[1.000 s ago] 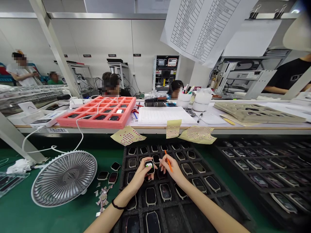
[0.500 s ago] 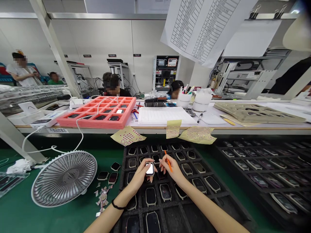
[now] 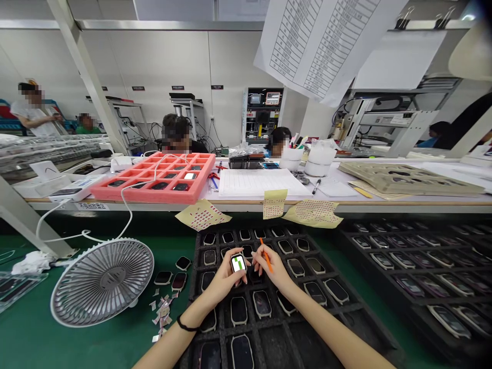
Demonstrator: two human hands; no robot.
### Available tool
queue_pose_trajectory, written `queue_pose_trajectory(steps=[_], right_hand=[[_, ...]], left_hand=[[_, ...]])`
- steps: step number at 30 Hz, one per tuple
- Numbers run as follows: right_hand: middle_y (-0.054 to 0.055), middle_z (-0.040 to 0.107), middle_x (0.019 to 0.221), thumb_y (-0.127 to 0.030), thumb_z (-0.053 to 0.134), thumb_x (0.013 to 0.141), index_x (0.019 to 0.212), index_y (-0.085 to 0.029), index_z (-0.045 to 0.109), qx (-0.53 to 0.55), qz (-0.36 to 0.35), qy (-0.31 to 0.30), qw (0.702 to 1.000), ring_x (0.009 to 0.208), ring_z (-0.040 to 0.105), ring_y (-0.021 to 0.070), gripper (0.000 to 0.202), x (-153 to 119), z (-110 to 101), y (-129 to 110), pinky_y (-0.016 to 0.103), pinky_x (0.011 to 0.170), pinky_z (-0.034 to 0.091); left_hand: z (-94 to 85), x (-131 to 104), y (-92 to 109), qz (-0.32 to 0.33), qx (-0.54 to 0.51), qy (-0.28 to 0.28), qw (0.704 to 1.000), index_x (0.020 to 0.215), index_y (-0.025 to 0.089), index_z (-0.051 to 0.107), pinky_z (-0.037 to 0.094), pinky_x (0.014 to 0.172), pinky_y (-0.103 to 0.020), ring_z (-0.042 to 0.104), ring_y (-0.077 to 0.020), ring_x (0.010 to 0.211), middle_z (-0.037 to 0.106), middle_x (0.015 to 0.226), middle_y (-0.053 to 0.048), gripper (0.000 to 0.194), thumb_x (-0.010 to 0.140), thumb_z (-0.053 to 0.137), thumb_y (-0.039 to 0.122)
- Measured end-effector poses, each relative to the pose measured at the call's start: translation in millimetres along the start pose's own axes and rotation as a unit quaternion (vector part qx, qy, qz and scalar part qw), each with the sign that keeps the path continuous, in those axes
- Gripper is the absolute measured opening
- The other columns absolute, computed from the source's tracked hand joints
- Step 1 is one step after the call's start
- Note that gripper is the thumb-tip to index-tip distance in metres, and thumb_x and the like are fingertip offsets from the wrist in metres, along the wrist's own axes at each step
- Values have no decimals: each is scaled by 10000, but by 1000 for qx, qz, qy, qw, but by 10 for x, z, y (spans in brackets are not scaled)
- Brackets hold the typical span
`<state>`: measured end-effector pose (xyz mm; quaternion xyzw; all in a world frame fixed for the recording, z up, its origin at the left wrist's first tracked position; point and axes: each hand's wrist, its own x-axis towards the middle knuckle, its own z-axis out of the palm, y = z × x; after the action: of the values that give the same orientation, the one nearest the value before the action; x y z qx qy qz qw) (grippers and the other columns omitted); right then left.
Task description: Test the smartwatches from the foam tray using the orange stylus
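Observation:
My left hand [image 3: 227, 271] is closed around a smartwatch [image 3: 238, 263] without a strap. The watch's screen is lit white with green blocks, and my thumb lies below it. Close by on the right, my right hand [image 3: 271, 262] pinches a thin orange stick [image 3: 266, 254], which looks like a pry tool or pen; its exact kind is unclear. Beneath both hands lies a black foam tray [image 3: 274, 338], its compartments holding several dark-screened watches such as a watch [image 3: 262, 303] near the middle.
A grey fan [image 3: 103, 283] stands at the left, beside loose watches [image 3: 163, 278] and peeled scraps [image 3: 163, 313] on the green mat. Another black tray [image 3: 384, 287] of watches is at right. A pink tray [image 3: 200, 182] and papers [image 3: 257, 183] rest on the shelf.
The watch's screen has gone from plain white to white with green blocks. My left thumb has moved down off the screen. My right hand stays nearly still with the orange stick.

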<state>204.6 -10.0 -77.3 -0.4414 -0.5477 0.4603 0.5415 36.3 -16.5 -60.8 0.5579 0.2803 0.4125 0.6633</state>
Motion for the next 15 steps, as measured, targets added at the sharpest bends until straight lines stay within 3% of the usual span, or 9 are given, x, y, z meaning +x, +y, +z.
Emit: queue_pose_trajectory(steps=[7, 15], right_hand=[[-43, 554, 563, -466, 621, 736, 643, -203, 430, 4, 8, 4, 1000, 436, 529, 99, 338, -3, 13, -24, 188, 371, 383], [-45, 551, 563, -467, 605, 753, 649, -201, 430, 3, 1, 2, 1000, 442, 528, 95, 335, -2, 8, 4, 182, 378, 393]], left_hand=[[-1, 11, 70, -22, 36, 33, 999, 1029, 176, 501, 311, 447, -211, 509, -73, 419, 630, 757, -15, 343, 813, 544, 439], [-15, 23, 51, -32, 55, 19, 998, 925, 161, 520, 262, 361, -179, 448, -54, 332, 616, 652, 6, 362, 798, 541, 500]])
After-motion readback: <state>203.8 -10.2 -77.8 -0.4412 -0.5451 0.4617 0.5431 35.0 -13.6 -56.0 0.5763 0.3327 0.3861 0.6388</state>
